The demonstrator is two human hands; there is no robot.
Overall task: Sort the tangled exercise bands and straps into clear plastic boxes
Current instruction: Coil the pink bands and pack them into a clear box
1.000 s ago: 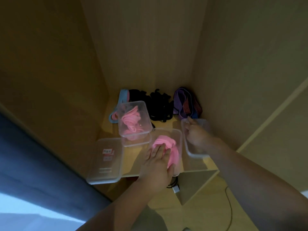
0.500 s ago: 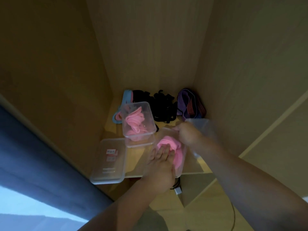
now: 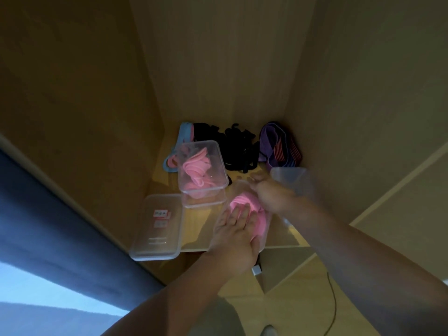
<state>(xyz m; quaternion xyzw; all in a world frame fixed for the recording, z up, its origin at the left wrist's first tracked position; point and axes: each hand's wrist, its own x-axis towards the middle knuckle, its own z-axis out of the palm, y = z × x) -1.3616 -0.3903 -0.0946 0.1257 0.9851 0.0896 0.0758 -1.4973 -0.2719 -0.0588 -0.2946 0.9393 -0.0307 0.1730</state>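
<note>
The left hand (image 3: pixel 235 235) presses flat on springy pink bands (image 3: pixel 242 205) while the right hand (image 3: pixel 272 194) grips a clear lid (image 3: pixel 294 181); once released, the bands may spring out.

Dim, warm, wide-angle view; pale bluish light at lower left; edges bow; right hand (image 3: pixel 274 195) and its clear container (image 3: pixel 294 180) are motion-blurred.

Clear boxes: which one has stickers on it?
The front-left box, at the shelf edge; it shows red-and-white stickers and no pink bands.
</note>
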